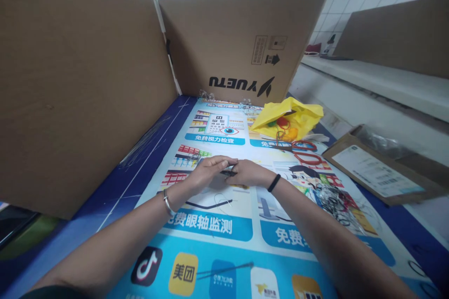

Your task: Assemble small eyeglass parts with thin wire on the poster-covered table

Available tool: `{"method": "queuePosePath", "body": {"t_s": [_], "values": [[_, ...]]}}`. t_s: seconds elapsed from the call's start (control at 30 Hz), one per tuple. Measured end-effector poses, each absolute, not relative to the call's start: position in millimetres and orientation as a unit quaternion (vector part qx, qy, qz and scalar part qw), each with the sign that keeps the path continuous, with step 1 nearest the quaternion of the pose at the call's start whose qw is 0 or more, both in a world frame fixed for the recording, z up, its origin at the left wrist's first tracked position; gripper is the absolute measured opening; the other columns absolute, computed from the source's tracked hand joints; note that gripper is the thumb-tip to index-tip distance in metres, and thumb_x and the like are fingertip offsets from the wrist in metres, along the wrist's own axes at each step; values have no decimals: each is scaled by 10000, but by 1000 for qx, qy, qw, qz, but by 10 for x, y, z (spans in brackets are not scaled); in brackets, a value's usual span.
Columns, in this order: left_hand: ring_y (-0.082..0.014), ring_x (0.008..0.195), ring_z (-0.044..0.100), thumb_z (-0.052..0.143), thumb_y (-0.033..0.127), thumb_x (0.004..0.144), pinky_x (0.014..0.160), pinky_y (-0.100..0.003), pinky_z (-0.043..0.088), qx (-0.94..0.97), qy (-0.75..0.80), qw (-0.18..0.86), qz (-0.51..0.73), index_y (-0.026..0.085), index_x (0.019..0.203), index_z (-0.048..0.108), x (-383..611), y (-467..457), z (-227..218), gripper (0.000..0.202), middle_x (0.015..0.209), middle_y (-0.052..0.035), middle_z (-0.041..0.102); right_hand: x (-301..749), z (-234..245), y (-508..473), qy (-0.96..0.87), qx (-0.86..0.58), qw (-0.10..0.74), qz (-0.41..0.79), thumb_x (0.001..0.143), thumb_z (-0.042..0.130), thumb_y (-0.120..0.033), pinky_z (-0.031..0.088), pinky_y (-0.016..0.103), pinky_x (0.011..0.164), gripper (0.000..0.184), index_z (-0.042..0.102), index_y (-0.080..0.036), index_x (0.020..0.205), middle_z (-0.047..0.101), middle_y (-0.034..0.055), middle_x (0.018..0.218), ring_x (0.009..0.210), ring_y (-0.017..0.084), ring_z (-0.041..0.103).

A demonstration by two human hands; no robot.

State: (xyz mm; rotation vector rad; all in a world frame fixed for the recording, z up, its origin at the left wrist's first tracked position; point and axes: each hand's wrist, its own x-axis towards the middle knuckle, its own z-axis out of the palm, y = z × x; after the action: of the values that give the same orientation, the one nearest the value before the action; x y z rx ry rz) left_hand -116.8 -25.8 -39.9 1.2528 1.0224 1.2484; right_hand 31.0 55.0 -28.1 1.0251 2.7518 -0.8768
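Handwork: judged to be close fingertip handling of a dark piece [228, 173]; exact operation could not be told.
Dark piece: looked slim and stiff; was held above the printed sheet [286, 261], at the meeting of both hands.
Right hand [247, 173]: curled inward, fingertips closed on the dark piece.
Left hand [210, 168]: reached across with fingers extended and nearly together, thumb near forefinger; could not be confirmed as gripping.
Next move: judged to call for a steady pinch and light pressure.
Black rod [206, 207]: lay below the hands, slender, shallowly bent.
Wire tangle [331, 201]: lay beyond the right forearm, fine, shiny, loosely matted.
Scissors [293, 148]: lay near the yellow bag [300, 114], with looped red handles.
Yellow bag: rested crumpled, thin-walled, mouth gaping; material not determined.
Cardboard panels [231, 32]: stood upright behind and at left, brown, flat, matte.
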Motion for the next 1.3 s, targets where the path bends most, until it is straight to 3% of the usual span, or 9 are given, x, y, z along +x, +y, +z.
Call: {"method": "queuePosePath", "body": {"t_s": [0.07,0.23,0.33,0.47,0.63,0.8,0.93,1.13,1.3], "values": [[-217,995,588,586,346,807,910,-328,394,534,441,507,513,185,963,703,-1168,-257,-396,253,1051,-97,675,324,-289,561,898,321,50,-296,716,552,-391,303,235,483,276,639,-189,550,589,8,524,501,121,506],[-218,1006,583,573,372,812,919,-349,395,460,453,495,581,174,950,688,-1238,-203,-427,267,1038,-107,672,371,-240,591,928,337,28,-157,724,551,-410,272,241,498,253,698,-203,722,649,41,678,580,144,527],[-203,955,601,588,352,800,912,-350,397,396,450,503,623,164,915,689,-1287,-161,-447,243,978,-112,682,425,-205,681,925,354,6,-140,731,554,-374,266,245,500,221,685,-197,715,646,47,698,606,149,525],[-189,884,615,623,325,770,888,-348,403,361,443,528,629,149,890,697,-1277,-140,-459,225,923,-113,688,419,-240,769,881,368,-122,-270,754,534,-385,273,234,489,262,611,-170,626,545,1,558,531,114,454],[-168,856,610,643,313,758,854,-317,413,369,422,554,616,163,916,694,-1180,-154,-457,224,916,-87,689,248,-423,637,796,300,-252,-460,739,534,-449,347,226,545,309,627,-156,707,565,-6,623,597,121,483],[-156,811,604,617,319,781,808,-299,430,384,393,590,592,160,888,692,-1156,-178,-412,206,890,-81,680,172,-529,533,758,319,-283,-493,709,563,-436,373,234,580,287,601,-153,685,568,-5,631,619,124,490],[-176,848,589,637,366,756,742,-297,444,373,464,535,599,175,875,679,-1228,-169,-411,230,925,-83,661,197,-514,563,708,347,-300,-537,672,604,-424,346,226,527,278,585,-151,714,516,-30,570,523,89,423],[-112,601,507,671,385,707,549,-228,358,417,512,458,595,167,776,670,-1300,-127,-484,229,671,-17,606,190,-539,591,670,355,-328,-564,644,628,-394,324,223,495,251,584,-153,700,501,-40,539,487,78,400],[-97,537,461,664,350,714,532,-230,336,425,510,455,594,161,772,673,-1273,-121,-522,198,605,-1,576,178,-540,566,664,361,-325,-568,627,634,-398,318,224,483,255,578,-156,683,487,-44,505,479,84,410]]}}
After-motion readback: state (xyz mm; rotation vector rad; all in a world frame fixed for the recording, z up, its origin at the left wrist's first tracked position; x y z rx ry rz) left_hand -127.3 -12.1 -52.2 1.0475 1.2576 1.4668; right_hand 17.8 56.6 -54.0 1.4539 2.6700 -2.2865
